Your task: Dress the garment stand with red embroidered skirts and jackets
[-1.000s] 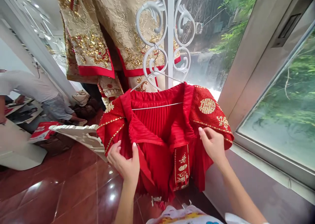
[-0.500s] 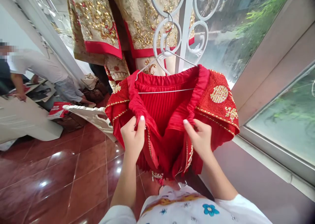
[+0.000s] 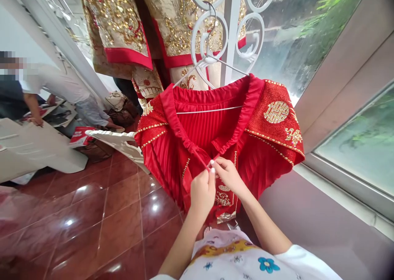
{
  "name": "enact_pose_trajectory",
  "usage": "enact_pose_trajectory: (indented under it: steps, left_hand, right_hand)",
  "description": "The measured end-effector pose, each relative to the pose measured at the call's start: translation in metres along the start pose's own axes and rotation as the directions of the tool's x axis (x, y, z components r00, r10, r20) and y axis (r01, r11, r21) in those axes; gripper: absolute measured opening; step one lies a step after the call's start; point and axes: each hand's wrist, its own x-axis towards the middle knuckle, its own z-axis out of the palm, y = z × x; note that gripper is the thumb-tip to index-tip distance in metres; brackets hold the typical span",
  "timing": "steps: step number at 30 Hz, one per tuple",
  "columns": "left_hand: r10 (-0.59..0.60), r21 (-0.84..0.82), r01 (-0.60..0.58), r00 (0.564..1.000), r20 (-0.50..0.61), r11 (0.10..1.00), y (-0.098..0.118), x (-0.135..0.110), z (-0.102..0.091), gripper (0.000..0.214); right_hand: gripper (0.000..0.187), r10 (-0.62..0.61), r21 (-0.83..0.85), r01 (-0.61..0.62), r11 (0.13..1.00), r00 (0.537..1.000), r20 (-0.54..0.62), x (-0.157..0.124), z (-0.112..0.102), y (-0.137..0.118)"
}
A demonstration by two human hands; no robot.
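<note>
- My left fingers and right fingers meet, pinching red ties.
- The red skirt hangs from both ends of the white hanger, just beyond and below my fingers.

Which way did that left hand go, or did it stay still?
Yes, it moved. The left hand went rightward in the picture, nearer the line of the white post.

Left hand and right hand pinch red cords at the front edge of a hanging red garment.
</note>
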Motion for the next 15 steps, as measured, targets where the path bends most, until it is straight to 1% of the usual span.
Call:
enact_pose_trajectory:
  steps: [2,4,6,7,8,10,12,14,15]
  left_hand:
    - [-0.027,-0.036,0.029,0.997,0.066,0.999,-0.002,-0.01,0.012,0.042]
    - [-0.058,-0.062,0.064,0.994,0.094,0.996,-0.006,-0.014,0.018,0.042]
    - [-0.094,-0.075,0.101,0.992,0.086,0.992,-0.012,-0.014,0.017,0.042]
    - [-0.102,-0.099,0.11,0.991,0.088,0.989,-0.016,-0.013,0.014,0.042]
    - [-0.098,-0.148,0.112,0.99,0.101,0.983,-0.019,-0.011,0.011,0.041]
    - [-0.085,-0.303,0.118,0.989,0.121,0.945,-0.027,-0.008,0.004,0.042]
    - [-0.135,-0.453,0.16,0.987,0.088,0.877,-0.033,-0.006,-0.002,0.045]
    - [-0.22,-0.549,0.188,0.976,0.007,0.815,-0.035,-0.004,-0.01,0.046]
    - [-0.234,-0.566,0.166,0.971,-0.049,0.807,-0.034,-0.002,-0.014,0.043]
  right_hand:
    - [0.038,0.038,0.074,-0.04,0.996,0.999,0.033,0.0,0.001,-0.004]
    - [0.036,0.093,0.168,-0.108,0.98,0.991,0.095,-0.001,0.002,-0.009]
    - [0.031,0.118,0.23,-0.147,0.962,0.984,0.134,-0.003,0.004,-0.013]
    - [0.028,0.12,0.254,-0.151,0.955,0.984,0.133,-0.003,0.005,-0.014]
    - [0.027,0.117,0.278,-0.147,0.949,0.986,0.122,-0.004,0.007,-0.014]
    - [0.025,0.108,0.333,-0.134,0.933,0.99,0.095,-0.005,0.009,-0.015]
    - [0.025,0.101,0.377,-0.128,0.917,0.991,0.09,-0.005,0.011,-0.014]
    - [0.024,0.091,0.365,-0.117,0.924,0.992,0.088,-0.005,0.012,-0.013]
    - [0.025,0.085,0.343,-0.106,0.933,0.994,0.075,-0.005,0.012,-0.013]
